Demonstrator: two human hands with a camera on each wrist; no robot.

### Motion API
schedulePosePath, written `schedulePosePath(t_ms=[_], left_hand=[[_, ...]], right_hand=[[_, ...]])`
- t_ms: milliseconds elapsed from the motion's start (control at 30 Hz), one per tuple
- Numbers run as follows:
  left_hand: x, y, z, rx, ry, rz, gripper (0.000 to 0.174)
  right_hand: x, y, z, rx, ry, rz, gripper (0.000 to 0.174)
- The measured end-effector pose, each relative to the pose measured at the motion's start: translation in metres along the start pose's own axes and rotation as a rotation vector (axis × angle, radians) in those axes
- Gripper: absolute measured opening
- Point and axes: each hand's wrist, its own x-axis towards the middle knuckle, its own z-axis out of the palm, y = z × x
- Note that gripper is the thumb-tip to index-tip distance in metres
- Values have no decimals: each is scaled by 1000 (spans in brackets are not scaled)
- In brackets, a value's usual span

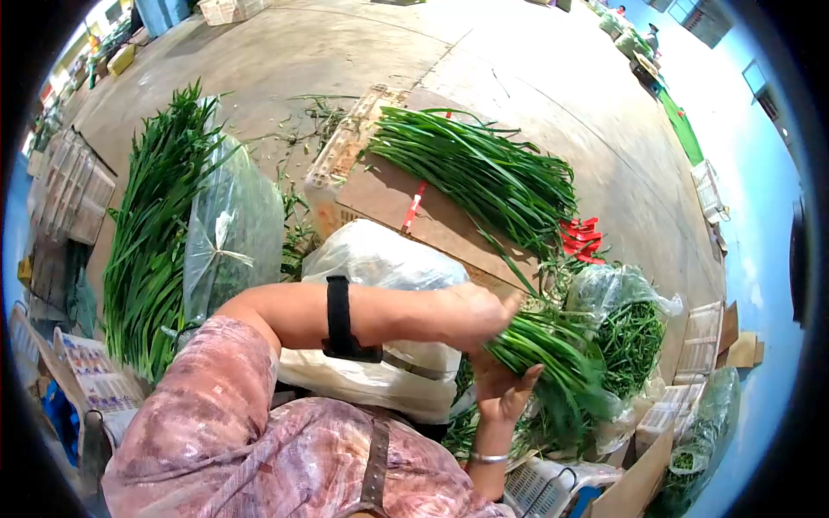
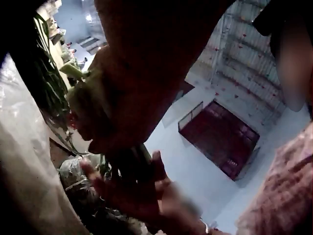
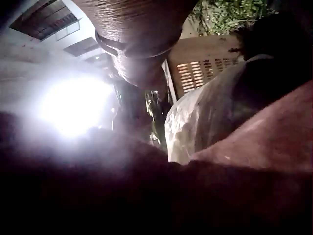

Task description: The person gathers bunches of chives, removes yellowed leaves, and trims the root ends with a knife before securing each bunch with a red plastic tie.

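Head view looks down from above; close wrist views share the arms (image 1: 289, 317).

The left forearm (image 1: 397, 315) bars the straight way from the torso to the white plastic bag (image 1: 380, 255). 1 narrow gap runs between the clear bag (image 1: 235, 229) and the crate (image 1: 325, 194). Bagged greens (image 1: 630, 341) crowd the right; over the crate, a hand could pass forward.

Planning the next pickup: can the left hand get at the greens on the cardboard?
Probably yes: the left hand is close to the cardboard, and nothing covers the greens, though it looks busy at the smaller bunch.
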Motion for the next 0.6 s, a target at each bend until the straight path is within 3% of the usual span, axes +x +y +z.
schedulePosePath(t_ms=[33, 67, 100, 167, 200, 300, 367, 400, 467, 500, 567, 600], left_hand=[[-1, -5, 3, 51, -38, -7, 77], [-2, -18, 17, 216, 33, -19, 63], [-6, -21, 16, 218, 40, -13, 63], [-18, -21, 6, 238, 8, -25, 43], [-24, -15, -3, 245, -25, -28, 38], [-22, -21, 4, 248, 39, 42, 38], [-26, -23, 3, 283, 16, 53, 35], [-29, -24, 0, 275, 17, 49, 32], [-39, -28, -8, 266, 17, 41, 30], [-46, -30, -14, 275, 17, 33, 25], [-59, -38, -25, 284, 19, 11, 21], [-65, -42, -30, 248, -2, 10, 19]], right_hand=[[-14, -3, -6, 17, -19, 211, 66], [-26, -3, -20, -24, -35, 330, 63], [-35, -6, -23, -141, 48, 454, 52], [-52, -9, -2, -632, -63, 392, 42], [-54, -8, 10, -755, -121, 288, 32], [-36, -2, 56, -845, -225, -125, 60], [-1, 2, 65, -1280, -383, -464, 88], [16, 5, 70, -1278, -378, -467, 88], [45, 11, 75, -1763, -569, -775, 112], [50, 18, 69, -1760, -571, -772, 112], [63, 40, 58, -1814, -570, -377, 120], [65, 49, 55, -1896, -610, -652, 125]])
